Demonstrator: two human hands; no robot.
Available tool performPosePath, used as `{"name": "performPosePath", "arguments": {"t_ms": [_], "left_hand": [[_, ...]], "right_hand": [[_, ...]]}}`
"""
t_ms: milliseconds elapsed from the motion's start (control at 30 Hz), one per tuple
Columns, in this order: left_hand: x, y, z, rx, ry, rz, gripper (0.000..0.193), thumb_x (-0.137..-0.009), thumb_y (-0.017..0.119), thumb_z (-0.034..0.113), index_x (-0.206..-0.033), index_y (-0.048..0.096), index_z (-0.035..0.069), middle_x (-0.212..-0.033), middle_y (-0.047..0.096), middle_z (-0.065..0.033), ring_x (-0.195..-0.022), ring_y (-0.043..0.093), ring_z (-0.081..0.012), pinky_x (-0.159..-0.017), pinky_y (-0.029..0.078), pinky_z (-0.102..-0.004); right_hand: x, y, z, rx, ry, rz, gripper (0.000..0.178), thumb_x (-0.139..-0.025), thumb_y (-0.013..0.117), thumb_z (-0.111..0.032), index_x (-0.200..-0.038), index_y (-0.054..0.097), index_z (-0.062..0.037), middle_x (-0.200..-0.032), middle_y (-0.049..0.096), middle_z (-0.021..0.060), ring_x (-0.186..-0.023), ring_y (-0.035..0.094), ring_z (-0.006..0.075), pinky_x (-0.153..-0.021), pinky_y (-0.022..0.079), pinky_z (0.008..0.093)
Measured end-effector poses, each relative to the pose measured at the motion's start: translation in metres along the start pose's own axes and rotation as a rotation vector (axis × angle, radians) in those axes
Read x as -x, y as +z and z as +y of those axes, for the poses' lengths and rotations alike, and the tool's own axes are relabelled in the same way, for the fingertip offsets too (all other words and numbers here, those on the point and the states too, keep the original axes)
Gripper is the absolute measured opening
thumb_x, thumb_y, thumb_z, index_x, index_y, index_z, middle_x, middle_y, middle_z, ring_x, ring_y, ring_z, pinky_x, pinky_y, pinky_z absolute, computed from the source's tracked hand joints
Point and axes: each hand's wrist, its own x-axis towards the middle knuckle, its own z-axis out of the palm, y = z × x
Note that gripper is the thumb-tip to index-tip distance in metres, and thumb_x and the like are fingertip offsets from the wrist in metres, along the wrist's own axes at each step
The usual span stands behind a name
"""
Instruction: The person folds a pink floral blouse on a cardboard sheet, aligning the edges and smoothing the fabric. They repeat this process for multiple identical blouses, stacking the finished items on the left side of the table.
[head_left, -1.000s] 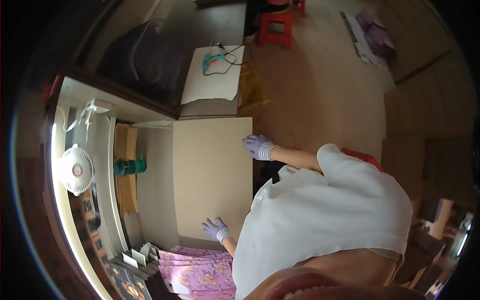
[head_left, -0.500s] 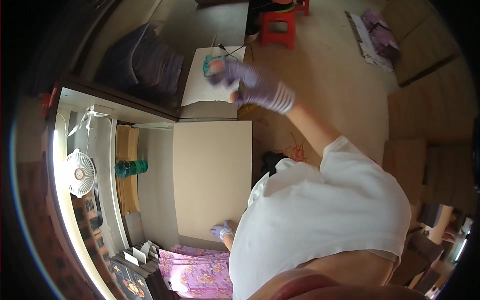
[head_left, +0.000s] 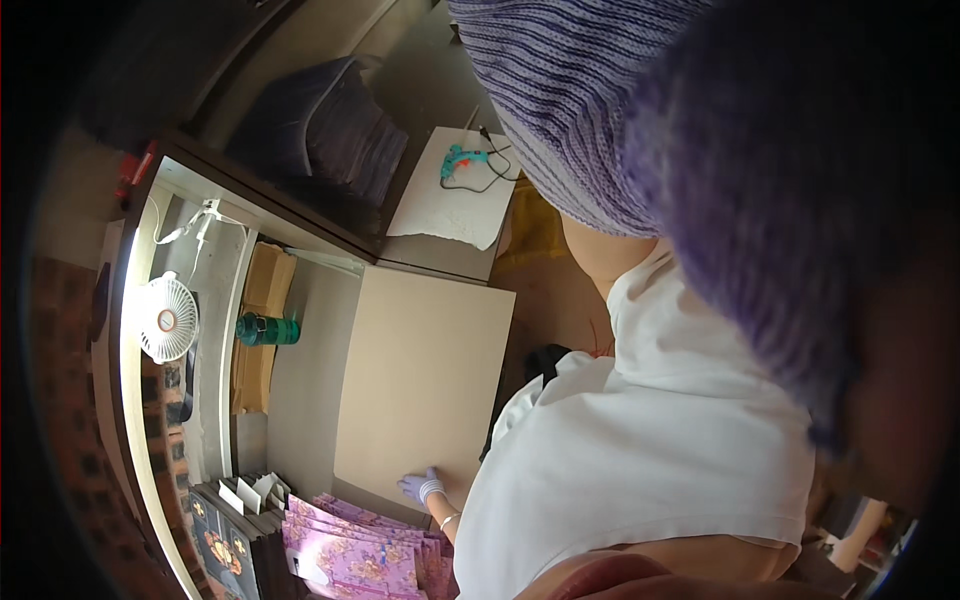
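My left hand [head_left: 420, 487], in a purple knit glove, rests with its fingers apart on the lower end of a plain beige board [head_left: 430, 370]. The board lies flat on the worktop. My right hand [head_left: 640, 130], in the same kind of glove, is raised very close to the camera and fills the upper right. Blur and closeness hide how its fingers are set and whether they hold anything. Beyond it, a small teal tool with a black cord [head_left: 462, 162], shaped like a glue gun, lies on a torn-edged white sheet [head_left: 440, 215].
Purple patterned flat pieces [head_left: 360, 555] and dark printed boxes [head_left: 215, 535] stand beside the board. A green bottle [head_left: 268, 329] and a white fan [head_left: 168, 318] are along the left. A stack of dark sheets [head_left: 345, 140] is at the upper left.
My right hand has moved from over the teal tool up close to the camera; the tool stays on the sheet. My left hand remains on the board. The whole view has shifted.
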Motion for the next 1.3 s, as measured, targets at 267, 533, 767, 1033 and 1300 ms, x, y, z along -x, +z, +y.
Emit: {"name": "performPosePath", "arguments": {"t_ms": [267, 533, 767, 1033, 1300], "left_hand": [[-0.008, 0.018, 0.033, -0.011, -0.035, 0.029, 0.101, -0.077, 0.07, 0.054, -0.148, 0.026, -0.002, -0.157, 0.018, -0.0225, -0.145, 0.02, -0.0363, -0.119, 0.023, -0.0424], [-0.028, 0.034, 0.011, -0.094, -0.124, 0.107, 0.091, -0.08, 0.064, 0.058, -0.147, 0.031, 0.005, -0.156, 0.02, -0.0158, -0.136, 0.035, -0.0331, -0.098, 0.048, -0.0525], [-0.055, 0.059, 0.01, -0.142, -0.146, 0.194, 0.096, -0.079, 0.065, 0.059, -0.147, 0.029, 0.003, -0.156, 0.019, -0.0171, -0.136, 0.033, -0.0366, -0.1, 0.046, -0.05], [-0.06, 0.053, -0.013, -0.146, -0.122, 0.119, 0.103, -0.078, 0.065, 0.062, -0.149, 0.024, 0.001, -0.158, 0.014, -0.019, -0.14, 0.028, -0.0383, -0.108, 0.04, -0.0502], [-0.048, 0.046, 0.004, -0.137, -0.127, 0.117, 0.098, -0.077, 0.067, 0.059, -0.144, 0.031, -0.002, -0.15, 0.025, -0.0197, -0.127, 0.04, -0.0368, -0.104, 0.044, -0.045]], "right_hand": [[-0.011, -0.019, 0.005, 0.107, -0.051, -0.037, 0.046, -0.077, 0.078, -0.021, -0.115, 0.059, -0.0039, -0.106, 0.067, 0.0086, -0.092, 0.065, 0.0171, -0.078, 0.053, 0.0281], [-0.034, -0.043, 0.026, 0.137, -0.237, 0.083, 0.028, -0.08, 0.076, -0.011, -0.105, 0.067, -0.0049, -0.1, 0.071, 0.0087, -0.085, 0.068, 0.0169, -0.071, 0.056, 0.0265], [0.138, -0.023, 0.086, 0.368, 0.622, -0.172, 0.023, -0.09, 0.064, -0.015, -0.11, 0.065, -0.0033, -0.092, 0.069, 0.0107, -0.083, 0.068, 0.0221, -0.076, 0.054, 0.0349], [0.364, 0.05, 0.03, 0.178, 1.397, -1.307, 0.032, -0.087, 0.053, -0.031, -0.112, 0.067, -0.0179, -0.108, 0.069, 0.0157, -0.103, 0.065, 0.037, -0.092, 0.048, 0.0508], [0.334, 0.003, 0.075, 0.6, 1.294, -1.352, 0.038, -0.087, 0.055, -0.035, -0.115, 0.065, -0.0114, -0.109, 0.068, 0.0154, -0.103, 0.065, 0.0336, -0.089, 0.047, 0.0501]]}}
